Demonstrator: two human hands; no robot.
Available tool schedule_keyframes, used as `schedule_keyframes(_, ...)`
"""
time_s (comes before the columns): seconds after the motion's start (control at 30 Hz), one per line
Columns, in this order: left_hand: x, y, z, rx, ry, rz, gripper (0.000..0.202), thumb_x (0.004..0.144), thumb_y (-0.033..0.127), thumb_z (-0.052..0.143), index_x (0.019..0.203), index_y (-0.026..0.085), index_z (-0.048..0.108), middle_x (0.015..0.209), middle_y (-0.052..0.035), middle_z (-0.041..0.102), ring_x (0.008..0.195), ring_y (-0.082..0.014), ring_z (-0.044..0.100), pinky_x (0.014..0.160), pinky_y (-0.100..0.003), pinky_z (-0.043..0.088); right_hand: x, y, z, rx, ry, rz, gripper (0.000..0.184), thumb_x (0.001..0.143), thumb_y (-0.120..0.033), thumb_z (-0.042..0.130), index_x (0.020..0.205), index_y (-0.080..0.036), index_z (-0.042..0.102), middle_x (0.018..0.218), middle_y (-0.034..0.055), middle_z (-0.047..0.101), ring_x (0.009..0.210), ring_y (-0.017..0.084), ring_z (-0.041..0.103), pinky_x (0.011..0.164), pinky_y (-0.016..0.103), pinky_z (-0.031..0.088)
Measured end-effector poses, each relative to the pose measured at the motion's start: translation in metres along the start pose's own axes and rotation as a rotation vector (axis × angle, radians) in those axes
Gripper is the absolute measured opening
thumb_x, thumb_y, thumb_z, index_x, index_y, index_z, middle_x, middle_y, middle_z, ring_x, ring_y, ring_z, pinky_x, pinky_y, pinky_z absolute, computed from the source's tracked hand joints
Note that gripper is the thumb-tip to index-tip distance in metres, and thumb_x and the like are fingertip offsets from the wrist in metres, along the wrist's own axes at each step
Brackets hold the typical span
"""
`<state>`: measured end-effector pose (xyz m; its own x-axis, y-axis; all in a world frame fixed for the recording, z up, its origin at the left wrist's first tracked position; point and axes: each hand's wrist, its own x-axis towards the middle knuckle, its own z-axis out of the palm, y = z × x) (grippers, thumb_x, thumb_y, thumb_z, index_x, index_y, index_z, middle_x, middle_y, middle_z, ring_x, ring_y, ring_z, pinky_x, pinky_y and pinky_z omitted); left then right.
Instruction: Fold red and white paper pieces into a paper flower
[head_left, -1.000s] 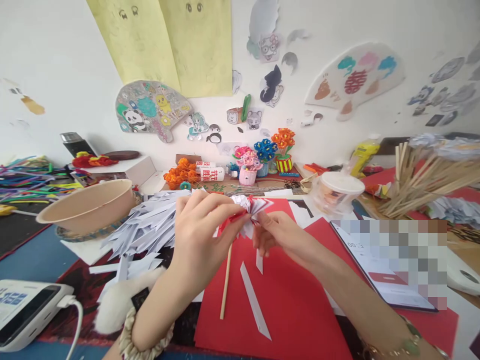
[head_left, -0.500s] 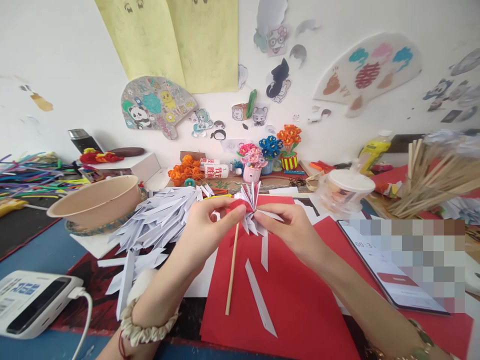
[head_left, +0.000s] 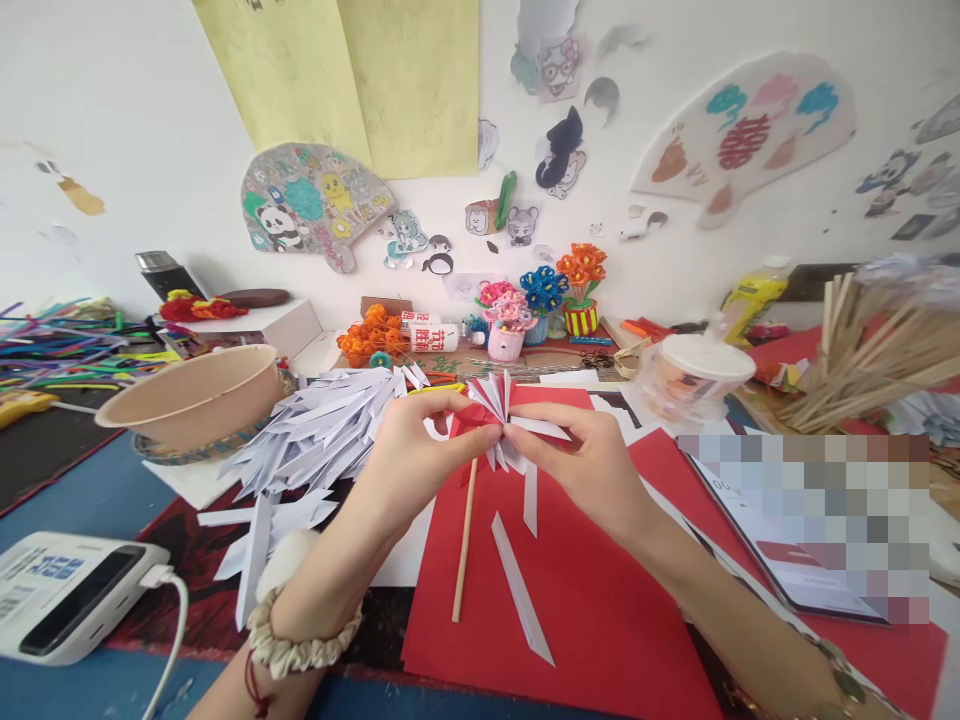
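Observation:
Above the red paper sheets (head_left: 577,590), a folded paper flower (head_left: 491,397) of white and red pleats is pinched in my left hand (head_left: 431,445). My right hand (head_left: 589,455) closes thumb and fingers on a white folded paper strip (head_left: 540,428), its inner end against the flower's centre. Both thumb tips nearly meet there. A thin wooden stick (head_left: 464,550) slants down from below the left fingers; whether it joins the flower is hidden. One loose strip (head_left: 521,590) lies on the red sheets, and another hangs or lies just beneath the flower.
A heap of white folded strips (head_left: 322,430) lies left of my hands, beside a beige bowl (head_left: 191,395). A white power bank (head_left: 75,595) with a cable sits front left. On the right are a phone (head_left: 787,540), a lidded tub (head_left: 694,375) and wooden sticks (head_left: 855,350).
My thumbs have come closer together at the flower's centre. The flower's upper pleats have turned a little to the left. The view has shifted slightly.

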<state>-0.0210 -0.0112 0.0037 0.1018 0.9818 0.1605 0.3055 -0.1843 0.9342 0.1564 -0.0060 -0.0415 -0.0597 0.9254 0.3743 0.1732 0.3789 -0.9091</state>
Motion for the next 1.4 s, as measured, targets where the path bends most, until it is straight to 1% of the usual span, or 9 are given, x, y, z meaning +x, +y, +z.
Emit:
schedule_keyframes(0.23,0.0003,-0.0008,0.0013,-0.113,-0.019,-0.054,0.019,0.069,0.033,0.08,0.069,0.017,0.07,0.074,-0.004,0.07,0.069,-0.0169,0.057,0.065,-0.029,0.042,0.0001,-0.0007,0.0007,-0.017,0.023,-0.02,0.02,0.079,-0.037,0.078,0.093,-0.024,0.08,0.098,0.0071,0.081,0.093,0.029,0.075,0.077,0.042,0.062)
schedule_keyframes(0.5,-0.0009,0.0001,0.0022,-0.159,-0.009,-0.096,0.02,0.068,0.034,0.08,0.072,0.016,0.072,0.075,-0.0048,0.068,0.069,-0.0166,0.056,0.063,-0.028,0.042,-0.0033,-0.0013,0.0015,-0.068,0.034,-0.097,0.015,0.083,-0.035,0.075,0.093,-0.024,0.079,0.095,0.006,0.081,0.087,0.027,0.075,0.074,0.039,0.061)
schedule_keyframes(0.77,0.0007,-0.0026,0.0011,-0.228,-0.024,-0.126,0.02,0.065,0.033,0.079,0.068,0.016,0.068,0.076,-0.0056,0.068,0.073,-0.0183,0.058,0.073,-0.033,0.043,-0.0065,-0.0031,0.004,-0.18,0.104,-0.325,0.009,0.085,-0.024,0.073,0.093,-0.022,0.077,0.09,0.0049,0.08,0.079,0.023,0.075,0.071,0.036,0.061)
schedule_keyframes(0.93,0.0017,-0.0045,0.0027,-0.182,-0.001,-0.098,0.018,0.066,0.032,0.078,0.069,0.016,0.07,0.073,-0.0034,0.065,0.07,-0.0162,0.052,0.069,-0.031,0.038,-0.0079,-0.0025,0.0056,-0.246,0.176,-0.495,0.008,0.085,-0.016,0.071,0.091,-0.017,0.076,0.081,0.0048,0.08,0.069,0.02,0.074,0.061,0.03,0.061)
schedule_keyframes(1.0,0.0012,-0.0042,0.0037,-0.14,0.031,-0.059,0.017,0.068,0.032,0.077,0.068,0.016,0.071,0.071,-0.0019,0.063,0.067,-0.0142,0.047,0.068,-0.03,0.036,-0.0072,-0.0019,0.0052,-0.229,0.176,-0.462,0.008,0.085,-0.016,0.071,0.091,-0.017,0.077,0.083,0.005,0.08,0.071,0.019,0.074,0.063,0.029,0.061)
schedule_keyframes(1.07,0.0006,-0.0039,0.0044,-0.117,0.033,-0.03,0.017,0.07,0.033,0.076,0.069,0.017,0.071,0.069,-0.0009,0.062,0.066,-0.0135,0.045,0.068,-0.03,0.035,-0.006,-0.001,0.0044,-0.178,0.154,-0.363,0.009,0.084,-0.019,0.073,0.091,-0.017,0.077,0.086,0.0048,0.081,0.074,0.019,0.075,0.065,0.028,0.062)
schedule_keyframes(1.2,-0.0001,-0.0044,0.0051,-0.163,-0.018,-0.055,0.015,0.07,0.03,0.077,0.071,0.016,0.072,0.072,-0.0024,0.065,0.07,-0.0157,0.052,0.07,-0.031,0.038,-0.0046,0.0008,0.0041,-0.11,0.112,-0.216,0.011,0.082,-0.024,0.075,0.091,-0.018,0.078,0.089,0.0045,0.081,0.079,0.02,0.077,0.068,0.027,0.063)
schedule_keyframes(1.3,-0.0005,-0.0043,0.0066,-0.215,-0.011,-0.066,0.014,0.069,0.027,0.078,0.067,0.015,0.07,0.071,-0.0026,0.066,0.07,-0.0155,0.055,0.071,-0.03,0.04,-0.0055,0.0009,0.0046,-0.126,0.126,-0.217,0.013,0.082,-0.024,0.075,0.093,-0.018,0.078,0.09,0.0049,0.081,0.081,0.02,0.076,0.072,0.03,0.064)
schedule_keyframes(1.4,-0.0013,-0.003,0.0081,-0.268,0.011,-0.07,0.015,0.067,0.025,0.079,0.063,0.015,0.069,0.067,-0.001,0.065,0.068,-0.014,0.054,0.07,-0.028,0.04,-0.0065,0.0007,0.0048,-0.162,0.14,-0.289,0.011,0.083,-0.023,0.074,0.092,-0.017,0.078,0.089,0.0054,0.081,0.079,0.021,0.076,0.074,0.032,0.063)
